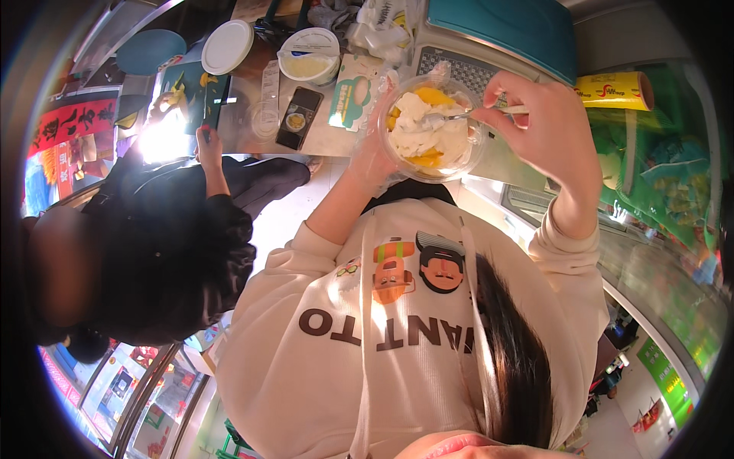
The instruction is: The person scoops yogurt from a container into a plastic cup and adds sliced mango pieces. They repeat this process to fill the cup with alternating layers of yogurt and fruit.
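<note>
My left hand [375,146], in a clear plastic glove, grips the side of a round clear plastic bowl [444,173]. White cream [427,135] fills much of the bowl, with yellow fruit pieces [434,96] showing at the far and near sides. Between the fingers and thumb of my right hand [539,123] is a spoon [459,116] with a pale handle and a metallic-looking head. The spoon's tip touches the cream near the bowl's middle. Part of my left hand is hidden behind the bowl.
Left of the bowl are a printed green-and-white card [355,94], a phone [299,117], an opened tub [309,64] and a white-lidded container [227,47]. A co-worker's hand [209,147] holds a knife at a dark cutting board [195,92]. A teal case [502,34] stands behind.
</note>
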Demonstrator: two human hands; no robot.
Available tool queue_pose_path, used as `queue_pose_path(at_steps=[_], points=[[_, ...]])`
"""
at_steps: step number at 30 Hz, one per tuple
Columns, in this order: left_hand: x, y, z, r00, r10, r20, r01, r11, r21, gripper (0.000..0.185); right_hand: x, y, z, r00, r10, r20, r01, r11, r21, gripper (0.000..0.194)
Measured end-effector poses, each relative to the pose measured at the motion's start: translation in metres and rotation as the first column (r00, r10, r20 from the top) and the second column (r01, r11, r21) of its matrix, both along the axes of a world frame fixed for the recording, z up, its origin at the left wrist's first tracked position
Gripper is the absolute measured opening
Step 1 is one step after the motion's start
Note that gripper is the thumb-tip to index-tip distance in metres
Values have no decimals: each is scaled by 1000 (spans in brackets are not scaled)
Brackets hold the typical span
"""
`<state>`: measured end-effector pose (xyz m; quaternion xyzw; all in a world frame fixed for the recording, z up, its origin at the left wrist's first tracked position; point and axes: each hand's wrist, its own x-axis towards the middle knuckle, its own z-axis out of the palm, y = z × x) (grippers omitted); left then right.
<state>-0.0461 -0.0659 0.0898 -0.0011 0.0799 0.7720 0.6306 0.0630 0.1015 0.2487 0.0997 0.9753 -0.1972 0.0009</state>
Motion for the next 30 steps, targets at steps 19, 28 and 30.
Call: queue_pose_path(at_steps=[19,28,30], points=[[-8,-20,13,956,148,-254,-178,979,-102,73,12,-44,-12,860,16,-511,141,953,268,12],[-8,-25,12,882,211,-422,-253,966,-45,77,19,-62,-14,811,311,-496,77,783,618,8],[-13,-24,9,978,185,-93,-191,979,-68,78,25,-68,-18,826,-18,-563,242,914,326,7]])
